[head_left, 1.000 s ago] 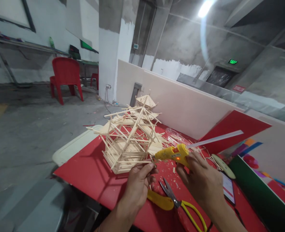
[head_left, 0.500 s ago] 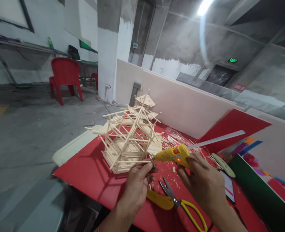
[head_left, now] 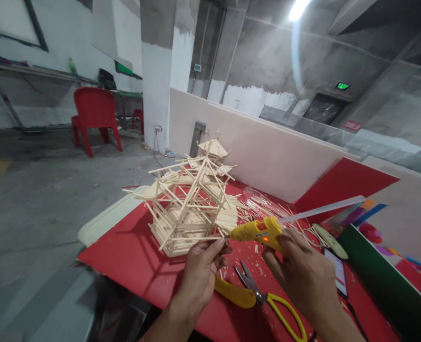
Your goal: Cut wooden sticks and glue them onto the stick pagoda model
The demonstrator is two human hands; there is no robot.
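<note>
My left hand (head_left: 202, 268) pinches a thin wooden stick (head_left: 210, 238) between thumb and fingers, close to the stick's right end. A yellow hot glue gun (head_left: 255, 232) is gripped in my right hand (head_left: 305, 266); its orange light glows and a long clear glue stick (head_left: 322, 209) juts from its back. The nozzle meets or nearly meets the stick's end by my left fingertips. Just beyond the left hand stands an open-framed wooden stick model (head_left: 187, 211), with a pointed top. Whether the held stick touches the model I cannot tell.
Yellow-handled scissors (head_left: 261, 297) lie with blades apart below my hands, beside a yellow curved object (head_left: 236, 293). Loose sticks (head_left: 263, 206) and a smaller roofed stick structure (head_left: 213, 148) are farther back. A phone (head_left: 337, 273) and green-sided box (head_left: 370, 275) sit right.
The glue gun's nozzle has shifted very slightly against the stick's end. Both hands keep their hold, and the view has turned a little.
</note>
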